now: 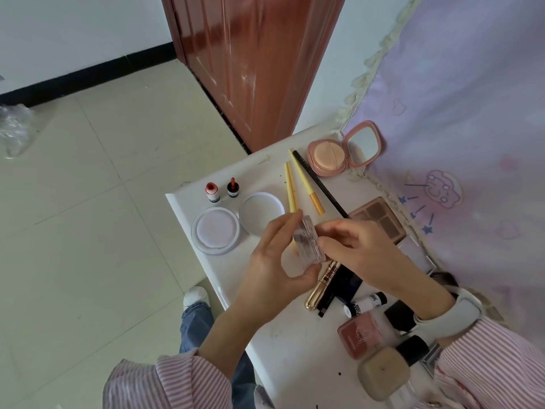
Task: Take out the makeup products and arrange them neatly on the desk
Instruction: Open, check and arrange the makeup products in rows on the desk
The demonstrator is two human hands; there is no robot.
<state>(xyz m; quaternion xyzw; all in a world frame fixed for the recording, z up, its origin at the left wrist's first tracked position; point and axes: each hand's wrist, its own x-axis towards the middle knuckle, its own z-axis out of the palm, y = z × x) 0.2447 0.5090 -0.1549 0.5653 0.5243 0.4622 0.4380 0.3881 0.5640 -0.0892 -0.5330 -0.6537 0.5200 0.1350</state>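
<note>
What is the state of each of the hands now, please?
Left hand: holding the clear square bottle, fingers curled round it.
Right hand: also pinching the same bottle at its upper part.

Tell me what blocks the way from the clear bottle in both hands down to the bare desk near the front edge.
Nothing visible. The clear bottle is held above the desk; the gold tube lies just right of that patch.
</note>
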